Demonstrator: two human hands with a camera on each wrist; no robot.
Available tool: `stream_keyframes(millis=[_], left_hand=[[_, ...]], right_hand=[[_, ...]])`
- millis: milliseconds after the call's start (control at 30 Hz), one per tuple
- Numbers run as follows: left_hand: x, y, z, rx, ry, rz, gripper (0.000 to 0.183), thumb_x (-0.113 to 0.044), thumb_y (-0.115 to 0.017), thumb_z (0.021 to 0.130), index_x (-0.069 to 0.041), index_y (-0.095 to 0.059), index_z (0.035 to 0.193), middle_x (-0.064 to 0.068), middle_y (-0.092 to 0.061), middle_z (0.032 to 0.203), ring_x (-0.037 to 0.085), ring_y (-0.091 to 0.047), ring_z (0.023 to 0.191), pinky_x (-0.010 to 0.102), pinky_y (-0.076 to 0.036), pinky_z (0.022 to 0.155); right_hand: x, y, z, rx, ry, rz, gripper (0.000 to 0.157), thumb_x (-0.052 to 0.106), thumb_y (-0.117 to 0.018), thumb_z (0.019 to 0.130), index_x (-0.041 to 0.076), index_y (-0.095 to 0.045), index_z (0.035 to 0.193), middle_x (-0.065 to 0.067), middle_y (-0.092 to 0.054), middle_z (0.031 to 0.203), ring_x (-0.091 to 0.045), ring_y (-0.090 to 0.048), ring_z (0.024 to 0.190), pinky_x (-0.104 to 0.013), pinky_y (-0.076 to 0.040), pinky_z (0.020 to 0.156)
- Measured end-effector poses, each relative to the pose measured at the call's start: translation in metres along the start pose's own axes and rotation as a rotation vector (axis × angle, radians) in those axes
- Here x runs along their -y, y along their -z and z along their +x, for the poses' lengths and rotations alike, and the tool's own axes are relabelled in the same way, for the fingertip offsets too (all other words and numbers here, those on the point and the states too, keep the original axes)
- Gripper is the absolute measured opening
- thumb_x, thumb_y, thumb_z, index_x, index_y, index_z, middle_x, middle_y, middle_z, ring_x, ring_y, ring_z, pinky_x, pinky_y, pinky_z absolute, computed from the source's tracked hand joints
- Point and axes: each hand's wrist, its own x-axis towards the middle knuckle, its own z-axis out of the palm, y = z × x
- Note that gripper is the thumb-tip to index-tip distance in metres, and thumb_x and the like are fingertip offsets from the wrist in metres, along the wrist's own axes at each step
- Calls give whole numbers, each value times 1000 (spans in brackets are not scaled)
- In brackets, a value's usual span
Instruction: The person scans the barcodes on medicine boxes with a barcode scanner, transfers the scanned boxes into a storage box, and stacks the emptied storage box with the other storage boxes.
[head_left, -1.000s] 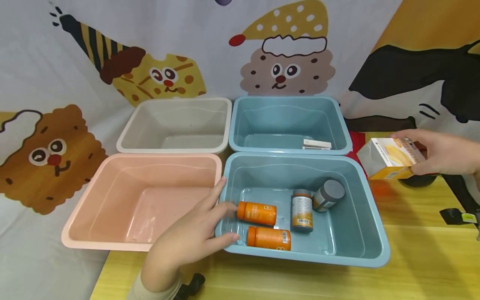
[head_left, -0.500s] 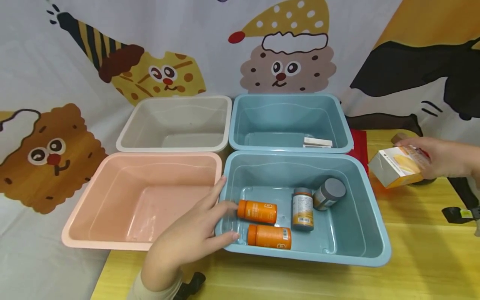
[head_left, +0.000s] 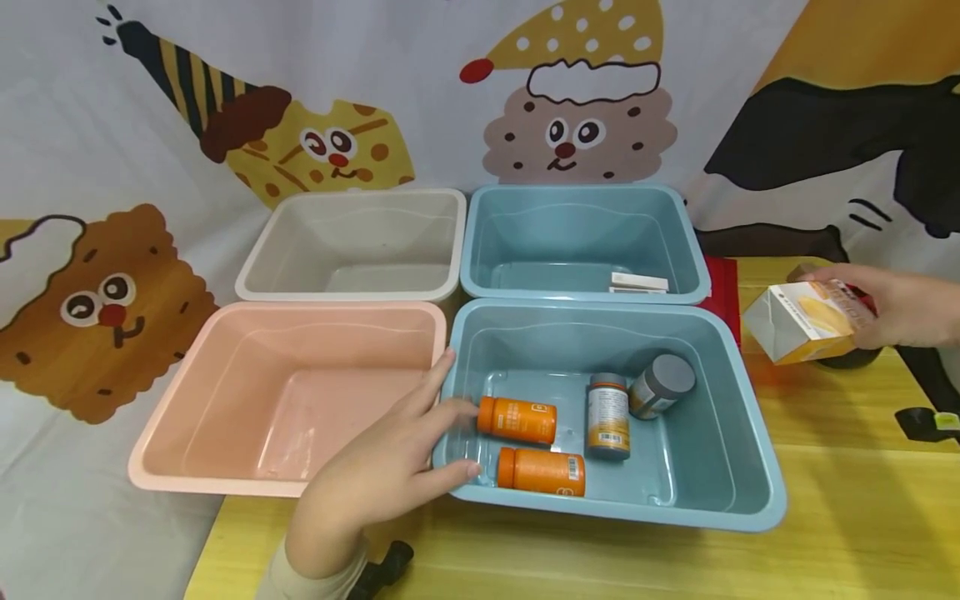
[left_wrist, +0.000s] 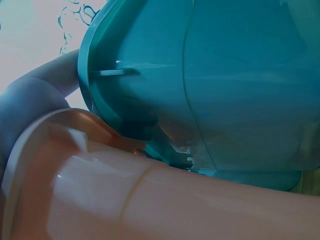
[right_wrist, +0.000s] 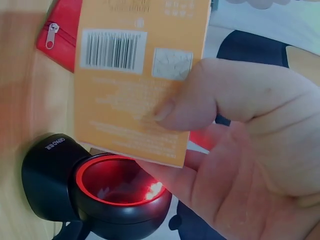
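Note:
My right hand (head_left: 903, 304) holds an orange-and-white carton (head_left: 813, 321) by one end, right of the bins. In the right wrist view, thumb and fingers pinch the carton (right_wrist: 112, 100), with its barcode label showing. Close below it is a black barcode scanner (right_wrist: 120, 217) with a glowing red ring. My left hand (head_left: 382, 458) rests on the left rim of the front blue bin (head_left: 615, 510), fingers spread and fairly straight. Inside that bin lie two orange bottles (head_left: 517, 419), an orange-and-grey bottle (head_left: 608, 417) and a grey-capped jar (head_left: 662, 386).
Left of the front blue bin stands a pink bin (head_left: 285, 483). Behind are a beige bin (head_left: 352, 292) and another blue bin (head_left: 577, 292) holding small white boxes (head_left: 637, 282). A red zippered pouch (head_left: 722, 292) lies by the right bins. A patterned cloth hangs behind.
My right hand has moved slightly right and a little down with the carton, which has turned somewhat over the scanner. My left hand stays on the bin rim.

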Motion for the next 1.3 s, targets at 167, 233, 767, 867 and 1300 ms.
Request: stream_keyframes(millis=[167,233,767,867,1300], left_hand=[[0,0,-1,4,15,-4,49,-51,-72,99,-21,-63,136,12,-6,179,28,-16,162,53,-35,122],[0,0,-1,7,20,-12,48,-50,-73,99,-20,-64,136,12,-4,179,28,-19,162,53,-35,121],[1,2,-2,12,11,-9,50,-51,-71,100,-19,-63,137,13,-5,179,25,-11,163,52,-34,122],[1,2,-3,13,14,-8,50,-52,-71,101,-19,-63,137,12,-4,179,26,-12,163,53,-34,122],[0,1,-2,15,17,-8,48,-53,-70,101,-21,-64,135,11,-6,179,23,-12,163,51,-35,122]], right_hand=[[-2,5,6,-47,-21,8,104,-16,-85,68,-17,-21,150,-41,-34,128,-50,-50,96,-52,-63,74],[-1,5,7,-54,-38,14,103,-15,-83,69,-18,-19,150,-43,-32,128,-51,-50,95,-53,-63,72],[43,32,0,-210,65,8,100,-15,-78,75,-14,-20,157,-41,-38,133,-45,-61,83,-29,-55,57],[63,45,1,-352,140,2,100,-15,-81,74,-14,-26,157,-39,-41,134,-34,-62,74,-20,-49,52],[151,46,29,-523,383,-49,94,4,-90,79,-6,-41,158,-31,-52,138,-53,-59,100,3,-37,70]])
